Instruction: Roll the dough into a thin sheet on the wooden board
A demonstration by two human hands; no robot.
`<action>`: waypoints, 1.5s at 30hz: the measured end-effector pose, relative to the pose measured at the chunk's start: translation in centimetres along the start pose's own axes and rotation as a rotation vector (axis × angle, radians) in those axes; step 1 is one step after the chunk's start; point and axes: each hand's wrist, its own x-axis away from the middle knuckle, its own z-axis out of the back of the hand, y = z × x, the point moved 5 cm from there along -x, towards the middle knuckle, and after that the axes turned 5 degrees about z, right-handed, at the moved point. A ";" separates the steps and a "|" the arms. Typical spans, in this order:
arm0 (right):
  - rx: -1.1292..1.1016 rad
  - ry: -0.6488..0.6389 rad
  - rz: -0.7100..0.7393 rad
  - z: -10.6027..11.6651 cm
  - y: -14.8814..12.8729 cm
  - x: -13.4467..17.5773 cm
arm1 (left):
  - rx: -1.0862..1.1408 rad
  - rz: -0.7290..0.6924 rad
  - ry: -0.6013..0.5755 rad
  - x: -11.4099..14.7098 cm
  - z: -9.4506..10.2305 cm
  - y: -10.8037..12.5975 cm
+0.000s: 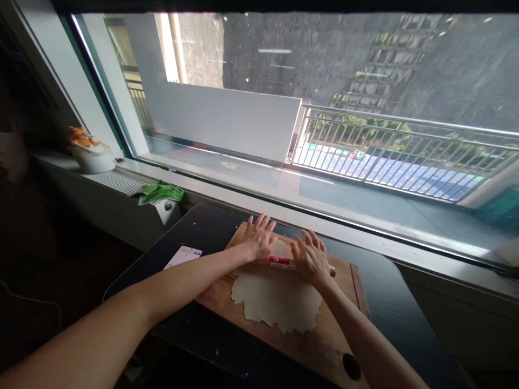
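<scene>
A thin, ragged-edged sheet of dough (279,300) lies spread over a wooden board (279,346). Across its far part rests a rolling pin (281,262) with a red and white label at its middle. My left hand (259,237) lies flat over the pin's left end, fingers stretched out and pointing away. On the right side, my right hand (311,256) presses on the pin with its palm, fingers spread. One end of the pin sticks out beyond my right hand; the left end is hidden under my left hand.
The board sits on a black table (385,297) by a large window. A lit phone (184,255) lies left of the board, partly behind my left forearm. Further left, a green cloth (162,193) and a white pot (92,158) rest on a ledge.
</scene>
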 end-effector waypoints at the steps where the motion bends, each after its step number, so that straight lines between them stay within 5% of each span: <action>1: -0.009 -0.013 -0.049 0.2 0.1 -0.8 | -0.007 0.037 0.012 -0.7 0.2 -0.2; 4: -0.026 -0.030 -0.051 -0.6 0.7 0.3 | -0.004 0.061 -0.028 0.5 -0.8 -0.2; 6: -0.022 0.022 0.027 -2.2 1.2 3.1 | 0.020 -0.047 -0.073 3.2 -2.6 0.3; 10: 0.020 0.149 0.106 -4.4 2.0 5.9 | 0.059 -0.177 0.034 5.4 -4.7 0.5; 14: 0.018 0.063 -0.117 -2.1 1.3 1.7 | 0.043 -0.019 -0.005 0.4 -3.2 -0.4; 18: -0.030 0.066 -0.268 -0.4 0.1 -0.6 | 0.011 0.185 0.094 -3.1 -1.2 -1.9; 24: -0.030 0.157 -0.211 -2.3 -0.5 2.8 | 0.073 -0.116 0.302 1.2 -0.8 -0.5; 27: -0.047 0.147 -0.220 -1.8 -0.9 3.6 | 0.081 -0.154 0.328 4.1 -1.0 0.1; 35: -0.081 0.101 -0.154 1.1 0.2 6.4 | 0.030 -0.030 0.083 5.6 -0.9 0.0; 40: -0.140 -0.009 -0.052 0.4 1.1 9.8 | 0.056 0.051 -0.076 6.3 -1.7 -0.1; 45: -0.085 -0.022 -0.217 -0.3 1.7 6.1 | 0.065 0.047 -0.096 3.9 -2.4 -0.3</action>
